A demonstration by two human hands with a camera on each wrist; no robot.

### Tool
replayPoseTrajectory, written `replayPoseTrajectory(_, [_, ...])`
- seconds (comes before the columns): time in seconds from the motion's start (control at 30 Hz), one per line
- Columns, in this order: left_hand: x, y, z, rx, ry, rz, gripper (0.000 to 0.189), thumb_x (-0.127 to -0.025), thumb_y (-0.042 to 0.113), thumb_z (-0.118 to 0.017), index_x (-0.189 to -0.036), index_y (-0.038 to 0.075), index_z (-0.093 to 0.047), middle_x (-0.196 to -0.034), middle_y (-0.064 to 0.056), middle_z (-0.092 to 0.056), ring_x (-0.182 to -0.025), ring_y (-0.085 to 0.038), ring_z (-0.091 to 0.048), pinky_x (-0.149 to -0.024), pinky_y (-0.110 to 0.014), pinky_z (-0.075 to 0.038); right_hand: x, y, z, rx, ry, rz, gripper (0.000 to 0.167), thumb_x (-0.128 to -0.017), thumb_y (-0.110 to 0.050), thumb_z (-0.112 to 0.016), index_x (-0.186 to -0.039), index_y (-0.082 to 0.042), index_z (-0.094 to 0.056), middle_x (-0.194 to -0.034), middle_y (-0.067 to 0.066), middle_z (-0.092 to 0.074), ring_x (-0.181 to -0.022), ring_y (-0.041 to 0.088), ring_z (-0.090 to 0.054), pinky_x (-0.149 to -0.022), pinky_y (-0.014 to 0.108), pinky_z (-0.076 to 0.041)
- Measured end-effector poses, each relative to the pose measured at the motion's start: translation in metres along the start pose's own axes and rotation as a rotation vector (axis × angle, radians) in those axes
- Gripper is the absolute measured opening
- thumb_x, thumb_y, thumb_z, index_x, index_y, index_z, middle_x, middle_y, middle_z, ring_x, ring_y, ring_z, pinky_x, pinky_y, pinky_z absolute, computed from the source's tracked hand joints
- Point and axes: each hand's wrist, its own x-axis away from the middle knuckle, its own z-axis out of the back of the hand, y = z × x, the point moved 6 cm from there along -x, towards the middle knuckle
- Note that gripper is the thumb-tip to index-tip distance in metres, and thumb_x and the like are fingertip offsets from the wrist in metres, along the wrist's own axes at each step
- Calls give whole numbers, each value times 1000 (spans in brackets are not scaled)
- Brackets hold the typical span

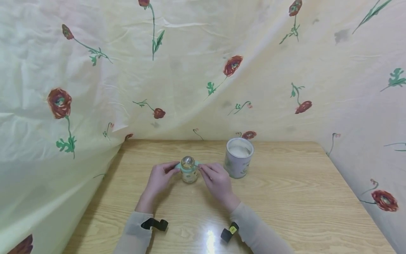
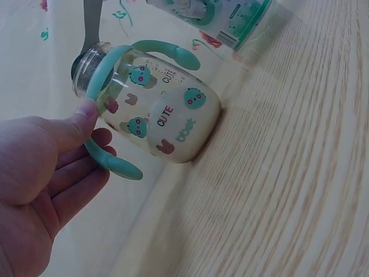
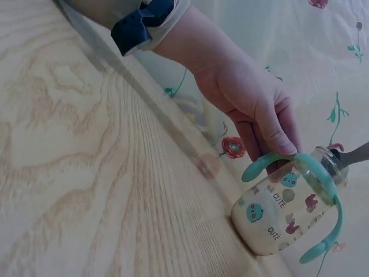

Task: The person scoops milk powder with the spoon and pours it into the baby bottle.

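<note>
A clear baby bottle (image 1: 189,176) with mint-green side handles and printed cartoon faces stands upright on the table, its mouth uncapped. Pale contents show low inside it in the left wrist view. My left hand (image 1: 160,176) pinches one of its handles (image 2: 115,166) between thumb and fingers. A metal spoon (image 1: 188,162) lies at the bottle's mouth, its grey handle (image 2: 92,23) reaching out to the side. My right hand (image 1: 217,180) pinches the end of that handle in the head view; both wrist views leave this hand out of frame.
Behind my right hand stands an open-topped white can (image 1: 234,165) with green print, pale inside. The wooden table (image 1: 301,197) meets a poppy-patterned curtain (image 1: 190,70) at its back and sides. Black wrist straps (image 1: 154,223) sit on both sleeves.
</note>
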Motion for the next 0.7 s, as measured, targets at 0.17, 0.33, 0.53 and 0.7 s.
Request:
replayPoseTrajectory(0.17, [1, 1, 0, 21, 3, 17, 31, -100, 12, -77, -130, 5, -75, -129, -11, -76, -119, -27, -73, -100, -38, -60, -3, 8, 4, -128, 83, -170, 14, -89, 6, -83, -102, 1, -82, -90, 12, -79, -70, 20, -71, -63, 19, -59])
replayPoseTrajectory(0.33, [0, 2, 1, 33, 5, 43, 39, -101, 19, -77, -137, 7, -72, -138, -10, -71, -126, -31, -69, -106, -43, -57, -6, 13, 10, -246, 123, -317, 11, -92, 5, -81, -101, 1, -83, -93, 13, -81, -70, 21, -73, -67, 15, -59])
replayPoseTrajectory(0.53, [0, 10, 8, 32, 66, 34, 48, -100, 33, -79, -144, 14, -69, -148, -6, -65, -133, -39, -63, -115, -50, -49, -11, 17, 24, -304, 166, -375, 14, -90, 9, -81, -100, 1, -83, -93, 14, -81, -75, 22, -74, -72, 16, -60])
replayPoseTrajectory(0.7, [-2, 27, 7, 27, 128, -63, 51, -99, 27, -80, -146, 10, -66, -149, -9, -62, -135, -40, -61, -115, -47, -49, -16, 25, 43, -322, 211, -404, 16, -87, 14, -80, -100, 5, -82, -92, 18, -79, -75, 12, -70, -70, 13, -57])
